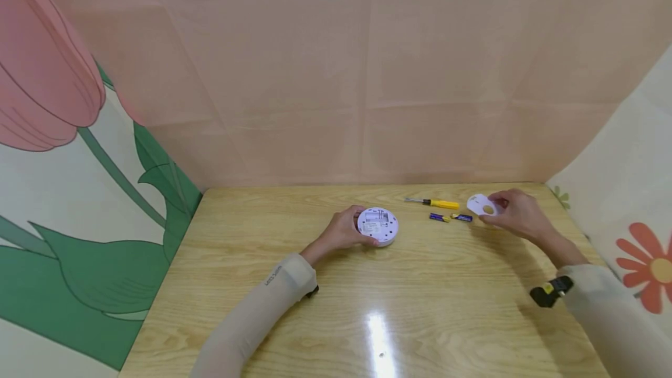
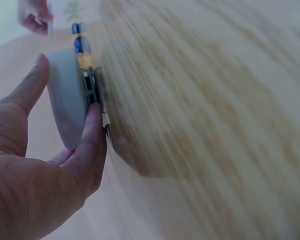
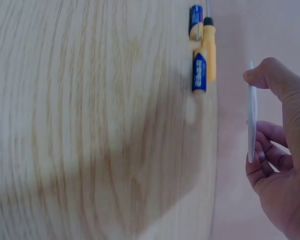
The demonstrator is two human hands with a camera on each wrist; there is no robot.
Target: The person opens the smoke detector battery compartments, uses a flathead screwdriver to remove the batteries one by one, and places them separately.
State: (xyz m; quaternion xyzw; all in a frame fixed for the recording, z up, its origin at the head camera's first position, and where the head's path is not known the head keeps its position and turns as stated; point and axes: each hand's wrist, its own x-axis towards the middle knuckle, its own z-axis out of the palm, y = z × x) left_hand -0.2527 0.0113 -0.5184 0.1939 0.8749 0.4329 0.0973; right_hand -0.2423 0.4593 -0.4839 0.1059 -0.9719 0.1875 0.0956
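Note:
My left hand point(image 1: 345, 229) grips a round white battery-powered device point(image 1: 378, 226) by its left edge. The device's upper face shows an open battery compartment, a printed label and several small dark dots. In the left wrist view, the thumb and fingers lie on opposite sides of the device point(image 2: 67, 97). Above the right part of the table, my right hand point(image 1: 521, 214) pinches a thin white plate point(image 1: 476, 204) with a round hole. From the right wrist view, that plate point(image 3: 252, 117) appears edge-on between thumb and fingers, apart from the tabletop.
Two blue-and-yellow batteries, one left point(image 1: 439, 217) and one right point(image 1: 462, 217), lie between the hands. Behind them lies a yellow-handled screwdriver point(image 1: 443, 204). The wooden table point(image 1: 252, 214) meets a pink cloth backdrop point(image 1: 294, 74) at its far edge.

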